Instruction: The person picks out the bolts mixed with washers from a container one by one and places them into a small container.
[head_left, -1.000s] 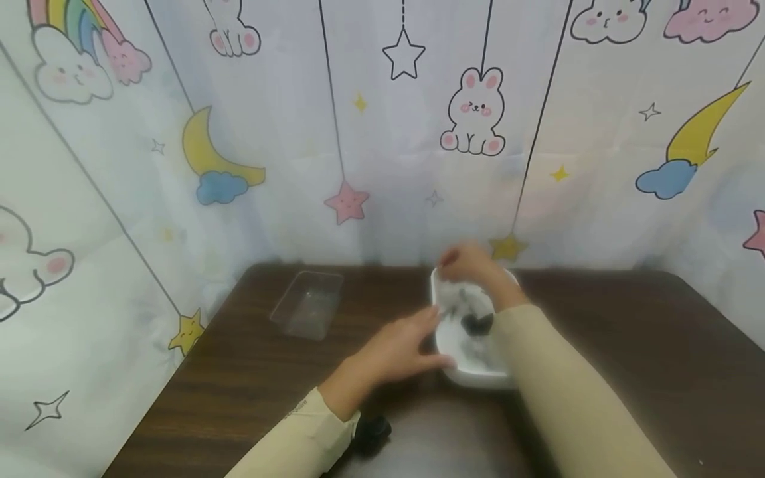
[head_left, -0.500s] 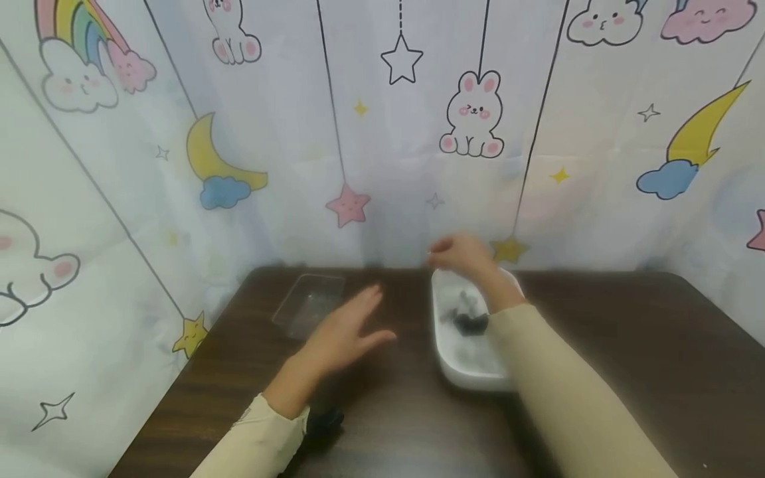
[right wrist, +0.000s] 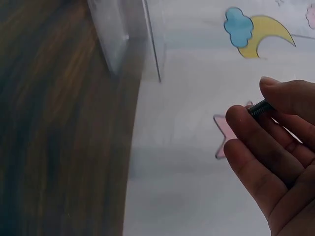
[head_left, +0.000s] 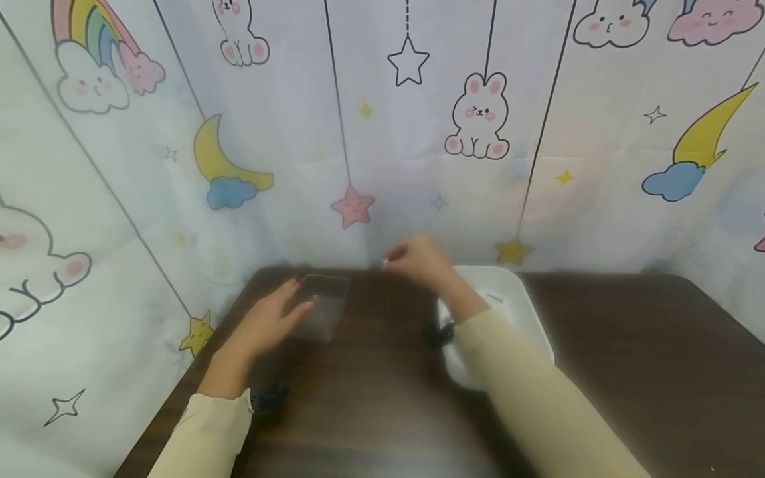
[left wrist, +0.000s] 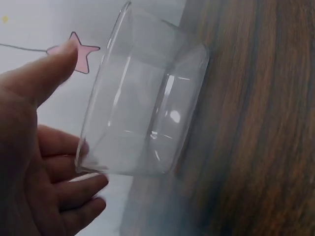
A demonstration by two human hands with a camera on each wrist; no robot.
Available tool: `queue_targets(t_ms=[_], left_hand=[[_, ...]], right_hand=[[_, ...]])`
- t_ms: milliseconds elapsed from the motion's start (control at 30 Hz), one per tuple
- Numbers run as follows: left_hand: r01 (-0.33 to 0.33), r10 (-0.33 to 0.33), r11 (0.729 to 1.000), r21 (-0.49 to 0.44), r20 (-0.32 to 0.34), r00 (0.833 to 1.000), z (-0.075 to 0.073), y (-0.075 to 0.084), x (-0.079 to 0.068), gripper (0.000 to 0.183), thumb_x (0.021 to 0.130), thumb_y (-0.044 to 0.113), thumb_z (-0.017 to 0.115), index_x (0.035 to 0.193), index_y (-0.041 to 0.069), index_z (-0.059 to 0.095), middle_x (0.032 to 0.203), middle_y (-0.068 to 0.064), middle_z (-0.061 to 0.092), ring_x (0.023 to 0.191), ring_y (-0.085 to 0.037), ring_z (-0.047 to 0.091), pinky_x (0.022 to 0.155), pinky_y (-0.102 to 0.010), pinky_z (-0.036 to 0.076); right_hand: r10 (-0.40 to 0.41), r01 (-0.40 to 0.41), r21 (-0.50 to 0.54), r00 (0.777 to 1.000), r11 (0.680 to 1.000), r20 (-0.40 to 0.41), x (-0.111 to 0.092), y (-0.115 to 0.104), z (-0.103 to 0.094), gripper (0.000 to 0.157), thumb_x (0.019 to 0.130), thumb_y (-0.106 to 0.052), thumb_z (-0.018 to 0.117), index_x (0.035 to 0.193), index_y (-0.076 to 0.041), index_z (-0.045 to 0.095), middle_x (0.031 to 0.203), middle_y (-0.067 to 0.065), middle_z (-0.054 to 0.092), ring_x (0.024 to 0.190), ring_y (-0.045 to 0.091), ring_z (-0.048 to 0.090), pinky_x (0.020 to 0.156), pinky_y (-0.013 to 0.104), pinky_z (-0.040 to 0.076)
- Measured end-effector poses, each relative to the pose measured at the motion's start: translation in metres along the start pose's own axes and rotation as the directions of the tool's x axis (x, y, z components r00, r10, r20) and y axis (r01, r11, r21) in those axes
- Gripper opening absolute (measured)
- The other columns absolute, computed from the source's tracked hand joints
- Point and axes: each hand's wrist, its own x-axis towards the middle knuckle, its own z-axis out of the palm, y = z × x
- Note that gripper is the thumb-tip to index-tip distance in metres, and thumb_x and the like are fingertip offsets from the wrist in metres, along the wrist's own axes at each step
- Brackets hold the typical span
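Note:
A clear plastic box [head_left: 325, 311] stands on the left of the dark table. My left hand [head_left: 263, 322] is at its left side, thumb spread from the fingers; in the left wrist view the fingertips [left wrist: 81, 147] overlap the box's rim. My right hand [head_left: 421, 262] is in the air between the box and a white tray [head_left: 540, 332]. Between thumb and fingers it pinches a small threaded screw [right wrist: 260, 108], its head hidden by the fingers. Another screw [head_left: 495, 299] lies in the tray, which my right forearm partly covers.
The brown wooden table [head_left: 370, 398] reaches back to a white curtain [head_left: 394, 153] printed with rabbits, stars and moons. Black wrist devices [head_left: 439, 334] hang beneath both wrists.
My left hand has left the white tray's edge and moved left to the clear box. My right hand, pinching the screw, has moved left from above the tray toward the box.

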Motion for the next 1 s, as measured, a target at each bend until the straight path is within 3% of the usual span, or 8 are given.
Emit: queue_targets(t_ms=[167, 500, 767, 1000], left_hand=[[0.062, -0.058, 0.997, -0.053, 0.085, 0.995, 0.003, -0.012, 0.000, 0.097, 0.088, 0.067, 0.057, 0.151, -0.003, 0.032, 0.153, -0.025, 0.037, 0.141, -0.045, 0.035, 0.113, -0.062, 0.032], [-0.020, 0.024, 0.996, -0.088, 0.047, 0.999, 0.015, 0.002, 0.007, 0.084, 0.083, 0.048, 0.075, 0.144, -0.002, 0.046, 0.145, -0.023, 0.050, 0.133, -0.041, 0.048, 0.109, -0.057, 0.040], [-0.059, 0.070, 0.990, -0.126, 0.078, 0.995, 0.019, 0.014, 0.007, 0.082, 0.081, 0.041, 0.080, 0.142, -0.004, 0.048, 0.141, -0.022, 0.054, 0.130, -0.036, 0.052, 0.108, -0.054, 0.043], [-0.102, 0.104, 0.989, -0.105, 0.010, 0.995, 0.029, 0.026, 0.011, 0.064, 0.085, 0.034, 0.077, 0.135, -0.002, 0.057, 0.132, -0.020, 0.062, 0.124, -0.035, 0.058, 0.104, -0.050, 0.048]], right_hand=[[-0.065, 0.064, 0.047, 0.998, 0.997, 0.019, 0.001, -0.011, 0.022, 0.017, 0.082, -0.022, 0.078, 0.096, -0.013, 0.078, 0.093, -0.001, 0.075, 0.088, 0.016, 0.067, 0.078, 0.032, 0.058], [-0.145, 0.141, 0.071, 0.988, 0.987, 0.056, 0.000, -0.016, 0.051, 0.007, 0.081, -0.015, 0.079, 0.088, -0.014, 0.077, 0.084, -0.003, 0.073, 0.077, 0.013, 0.063, 0.068, 0.026, 0.056], [-0.121, 0.117, 0.038, 0.985, 0.992, 0.120, -0.001, -0.015, 0.063, 0.019, 0.082, -0.015, 0.077, 0.100, -0.008, 0.076, 0.091, -0.001, 0.072, 0.077, 0.013, 0.063, 0.065, 0.025, 0.056], [-0.081, 0.078, 0.021, 0.981, 0.997, 0.174, 0.000, -0.012, 0.072, 0.019, 0.084, -0.015, 0.076, 0.102, -0.010, 0.076, 0.093, 0.001, 0.073, 0.077, 0.013, 0.065, 0.066, 0.026, 0.057]])
